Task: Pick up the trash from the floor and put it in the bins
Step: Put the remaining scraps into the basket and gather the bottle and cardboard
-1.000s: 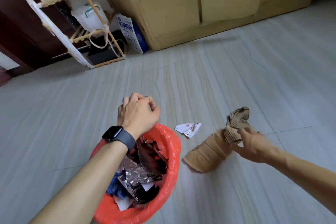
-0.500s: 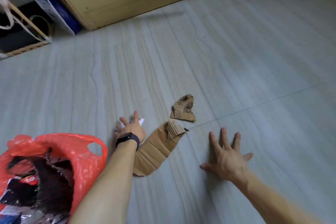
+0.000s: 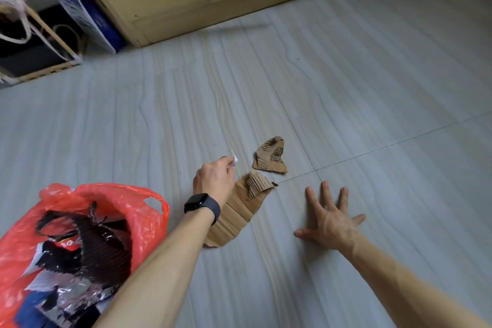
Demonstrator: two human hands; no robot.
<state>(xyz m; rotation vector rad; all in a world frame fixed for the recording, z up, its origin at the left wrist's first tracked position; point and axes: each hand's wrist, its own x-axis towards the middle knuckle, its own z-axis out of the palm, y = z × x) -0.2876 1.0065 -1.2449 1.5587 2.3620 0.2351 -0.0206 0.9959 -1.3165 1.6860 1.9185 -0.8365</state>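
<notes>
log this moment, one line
left hand: pinches paper scrap | right hand: flat on floor | cardboard pieces: on floor | red bag: holds trash

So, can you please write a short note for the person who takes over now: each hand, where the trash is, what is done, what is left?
Left hand: pinches a white paper scrap.
Right hand: open, flat on the floor, fingers spread, holds nothing.
Red bin bag: at the left, already holds foil and dark wrappers.
Left to do: scrap into the bag, then the long cardboard piece beside the left wrist and the small torn cardboard piece beyond it, both on the floor.
</notes>
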